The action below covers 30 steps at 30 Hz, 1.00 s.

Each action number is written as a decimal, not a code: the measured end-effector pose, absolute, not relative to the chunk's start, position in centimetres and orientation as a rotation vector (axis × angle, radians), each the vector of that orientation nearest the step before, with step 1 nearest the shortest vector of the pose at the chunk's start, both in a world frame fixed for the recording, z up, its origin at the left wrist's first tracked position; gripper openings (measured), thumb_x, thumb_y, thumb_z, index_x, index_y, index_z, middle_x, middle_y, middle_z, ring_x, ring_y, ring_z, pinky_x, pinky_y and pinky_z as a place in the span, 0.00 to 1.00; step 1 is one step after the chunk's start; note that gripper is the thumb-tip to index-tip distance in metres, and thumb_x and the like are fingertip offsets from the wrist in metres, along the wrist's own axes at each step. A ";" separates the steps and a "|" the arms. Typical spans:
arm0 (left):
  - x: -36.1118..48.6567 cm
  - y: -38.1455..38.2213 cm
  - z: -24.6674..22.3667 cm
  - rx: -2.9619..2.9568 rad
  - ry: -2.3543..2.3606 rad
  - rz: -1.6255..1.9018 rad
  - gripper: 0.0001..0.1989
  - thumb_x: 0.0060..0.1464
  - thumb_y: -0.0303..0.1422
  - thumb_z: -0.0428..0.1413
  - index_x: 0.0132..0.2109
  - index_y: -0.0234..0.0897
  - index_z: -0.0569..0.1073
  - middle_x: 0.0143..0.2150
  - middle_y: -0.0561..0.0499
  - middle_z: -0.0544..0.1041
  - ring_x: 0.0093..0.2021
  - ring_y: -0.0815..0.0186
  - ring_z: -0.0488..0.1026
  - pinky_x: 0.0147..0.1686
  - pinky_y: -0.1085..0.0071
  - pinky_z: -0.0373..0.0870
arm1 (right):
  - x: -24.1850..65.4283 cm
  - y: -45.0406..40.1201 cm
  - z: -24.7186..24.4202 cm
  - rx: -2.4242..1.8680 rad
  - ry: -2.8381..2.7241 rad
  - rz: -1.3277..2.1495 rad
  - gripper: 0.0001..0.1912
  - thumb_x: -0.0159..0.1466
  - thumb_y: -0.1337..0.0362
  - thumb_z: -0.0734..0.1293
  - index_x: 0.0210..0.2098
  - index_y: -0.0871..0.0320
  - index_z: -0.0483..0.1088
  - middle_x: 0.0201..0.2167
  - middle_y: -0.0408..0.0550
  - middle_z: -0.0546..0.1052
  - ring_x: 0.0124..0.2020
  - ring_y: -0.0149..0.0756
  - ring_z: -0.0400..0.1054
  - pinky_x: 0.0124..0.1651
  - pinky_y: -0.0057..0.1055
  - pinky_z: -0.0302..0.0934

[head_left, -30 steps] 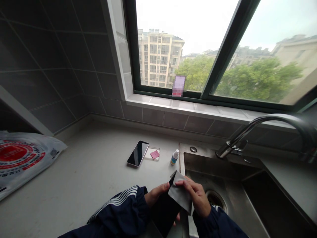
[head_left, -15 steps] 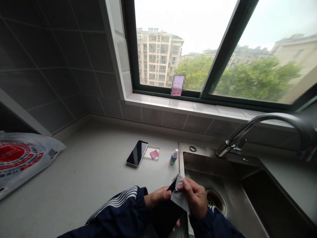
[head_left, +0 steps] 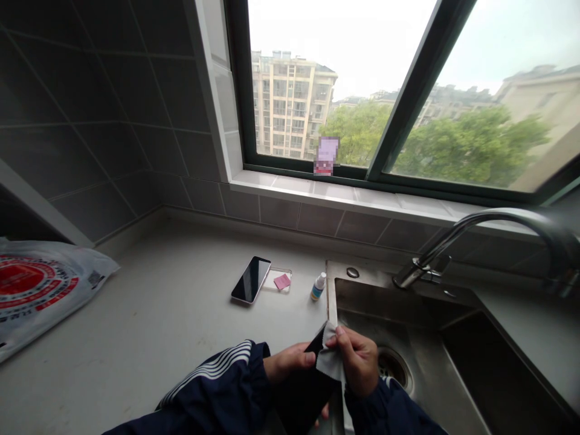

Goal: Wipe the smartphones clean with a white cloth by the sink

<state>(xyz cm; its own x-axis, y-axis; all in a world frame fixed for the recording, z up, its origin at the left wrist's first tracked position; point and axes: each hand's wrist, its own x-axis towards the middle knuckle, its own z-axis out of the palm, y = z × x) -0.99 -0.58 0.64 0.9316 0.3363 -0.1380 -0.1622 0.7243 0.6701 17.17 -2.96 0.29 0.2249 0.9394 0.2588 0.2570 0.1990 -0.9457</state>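
My left hand (head_left: 290,362) grips a flat black slab (head_left: 304,393) that looks like a tablet, its thumb on the top face and fingertips showing beneath the far edge. The slab is tilted, and its lower part is cut off by the frame. My right hand (head_left: 359,361) is closed on a grey cleaning cloth (head_left: 331,361) with zigzag edges. The cloth is folded over the slab's right edge near its upper corner. Beyond the hands, a small white spray bottle (head_left: 318,287) with a blue and yellow label stands on the counter.
A phone (head_left: 252,280) lies partly on a clear phone case (head_left: 285,290), which carries a pink packet (head_left: 281,281). The steel sink (head_left: 408,338) and its faucet (head_left: 453,232) are at right. A printed plastic bag (head_left: 49,296) occupies the counter's left side, below the window.
The cloth has shifted slightly along the slab's edge with my right hand. My left thumb has moved a little on the slab. The items on the counter have stayed put.
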 end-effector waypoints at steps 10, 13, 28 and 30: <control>-0.1 0.1 -0.3 0.672 0.127 0.257 0.29 0.51 0.47 0.57 0.55 0.35 0.66 0.33 0.45 0.76 0.34 0.56 0.77 0.32 0.60 0.72 | 17.6 -2.7 -0.9 -1.345 -1.297 0.728 0.24 0.67 0.51 0.62 0.22 0.58 0.78 0.22 0.50 0.78 0.26 0.41 0.73 0.33 0.34 0.69; -0.3 0.1 -0.3 0.645 0.169 0.326 0.29 0.54 0.47 0.55 0.57 0.35 0.64 0.34 0.43 0.77 0.35 0.56 0.77 0.33 0.60 0.72 | 17.7 -2.7 -0.9 -1.324 -1.365 0.734 0.20 0.67 0.52 0.62 0.31 0.57 0.80 0.35 0.52 0.80 0.37 0.44 0.75 0.43 0.37 0.70; -0.8 1.0 -2.8 0.495 0.315 0.176 0.45 0.53 0.63 0.38 0.52 0.24 0.72 0.36 0.37 0.79 0.34 0.54 0.76 0.42 0.57 0.66 | 17.7 -3.2 0.4 -1.265 -1.937 -0.092 0.17 0.64 0.68 0.65 0.53 0.53 0.73 0.68 0.52 0.51 0.68 0.63 0.42 0.60 0.66 0.50; -0.8 0.9 -2.7 0.481 0.321 0.158 0.45 0.53 0.63 0.37 0.52 0.23 0.72 0.36 0.36 0.78 0.35 0.54 0.76 0.42 0.57 0.66 | 17.7 -3.3 0.4 -1.191 -1.976 -0.135 0.16 0.63 0.70 0.66 0.50 0.54 0.73 0.62 0.53 0.62 0.65 0.59 0.51 0.58 0.61 0.56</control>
<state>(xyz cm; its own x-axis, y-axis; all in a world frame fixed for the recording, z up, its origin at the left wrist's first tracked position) -0.79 0.94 -2.68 0.9379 0.2238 -0.2650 -0.0742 0.8758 0.4769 17.68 -3.25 0.38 -0.2296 0.6945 0.6819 0.7809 0.5496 -0.2968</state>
